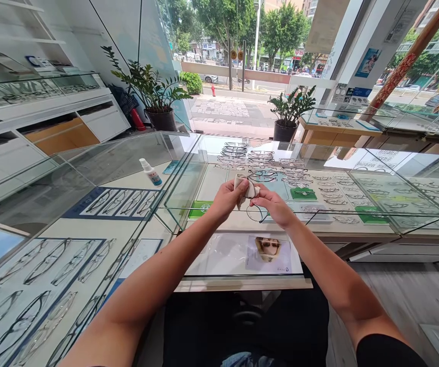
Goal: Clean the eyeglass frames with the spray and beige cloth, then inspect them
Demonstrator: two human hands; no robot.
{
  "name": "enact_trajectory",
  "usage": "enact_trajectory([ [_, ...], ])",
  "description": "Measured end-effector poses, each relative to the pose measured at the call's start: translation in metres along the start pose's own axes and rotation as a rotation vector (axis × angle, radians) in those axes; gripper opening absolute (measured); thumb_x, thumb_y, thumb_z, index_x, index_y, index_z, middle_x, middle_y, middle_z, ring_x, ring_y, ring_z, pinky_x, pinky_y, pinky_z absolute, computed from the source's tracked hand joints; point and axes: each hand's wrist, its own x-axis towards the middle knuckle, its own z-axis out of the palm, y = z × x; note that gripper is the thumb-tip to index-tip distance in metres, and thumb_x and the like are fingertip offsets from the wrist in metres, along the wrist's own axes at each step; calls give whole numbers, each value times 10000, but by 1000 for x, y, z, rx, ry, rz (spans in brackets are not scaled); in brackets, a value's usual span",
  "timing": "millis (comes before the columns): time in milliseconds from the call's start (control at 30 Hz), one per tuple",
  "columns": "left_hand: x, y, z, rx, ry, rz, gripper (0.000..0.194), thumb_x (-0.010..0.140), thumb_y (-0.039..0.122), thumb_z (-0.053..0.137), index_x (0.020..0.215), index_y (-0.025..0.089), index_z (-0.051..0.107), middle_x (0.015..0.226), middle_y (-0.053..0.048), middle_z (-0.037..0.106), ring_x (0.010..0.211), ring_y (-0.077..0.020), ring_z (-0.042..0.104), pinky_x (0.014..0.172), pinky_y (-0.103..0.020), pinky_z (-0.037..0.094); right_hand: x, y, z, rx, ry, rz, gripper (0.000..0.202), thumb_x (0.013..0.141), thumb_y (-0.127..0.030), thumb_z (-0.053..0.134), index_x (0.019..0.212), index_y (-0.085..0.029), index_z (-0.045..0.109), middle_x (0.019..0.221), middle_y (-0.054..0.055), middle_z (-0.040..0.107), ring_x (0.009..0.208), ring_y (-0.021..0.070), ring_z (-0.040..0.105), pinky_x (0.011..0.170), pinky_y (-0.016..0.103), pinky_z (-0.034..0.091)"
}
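In the head view, the person's left hand (227, 198) is closed, thumb pressed flat on a crumpled, off-white cloth (241, 182) whose soft folds stick up above the fingers. The right hand (275, 203) is nearly closed too, fingertips pinching a pair of glasses (256, 214) at the cloth's edge. The glasses are between the two hands, above the glass counter (108, 160): one round, thin-rimmed lens shows clear below the fingers, while the part by the cloth is hidden.

Left of the hands stands a small plastic spray bottle (150, 172), its nozzle white and its lower part blue. Slim frames (47, 262) lie in slanting rows under smooth, reflective panes nearby. Beyond the hands are more frames in tight rows and a glossy green box (303, 193). Nearer the person, a shiny rectangular printed card (269, 253) lies behind a pale, straight counter edge (242, 284).
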Motion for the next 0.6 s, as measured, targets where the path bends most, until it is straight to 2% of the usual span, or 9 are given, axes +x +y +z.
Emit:
enact_trajectory([
  [133, 0, 2, -3, -37, -64, 0, 617, 717, 717, 972, 840, 159, 740, 716, -14, 678, 632, -124, 559, 613, -266, 416, 0, 1, 1, 58, 19, 6, 216, 827, -459, 848, 780, -248, 848, 1268, 73, 652, 1304, 287, 557, 1203, 427, 427],
  [300, -2, 4, -6, -42, -127, -13, 509, 746, 565, 1011, 957, 160, 786, 841, -45, 748, 690, -131, 610, 632, -253, 429, 0, 4, 2, 161, 50, 52, 214, 793, -434, 863, 763, -225, 838, 1213, 59, 658, 1129, 231, 597, 1133, 401, 476],
  [467, -3, 6, -5, -50, -187, -34, 546, 712, 473, 1046, 1087, 164, 796, 933, -63, 779, 782, -156, 661, 713, -264, 476, 1, 6, 0, 267, 79, 99, 237, 771, -439, 901, 814, -220, 820, 926, 29, 684, 979, 208, 624, 1068, 409, 527],
  [600, -5, 7, -2, -75, -186, -15, 576, 690, 445, 1056, 1103, 162, 770, 882, -44, 752, 760, -150, 638, 708, -266, 471, 2, 9, -3, 295, 84, 116, 288, 751, -462, 944, 872, -222, 841, 914, 33, 741, 985, 214, 657, 1076, 416, 528],
])
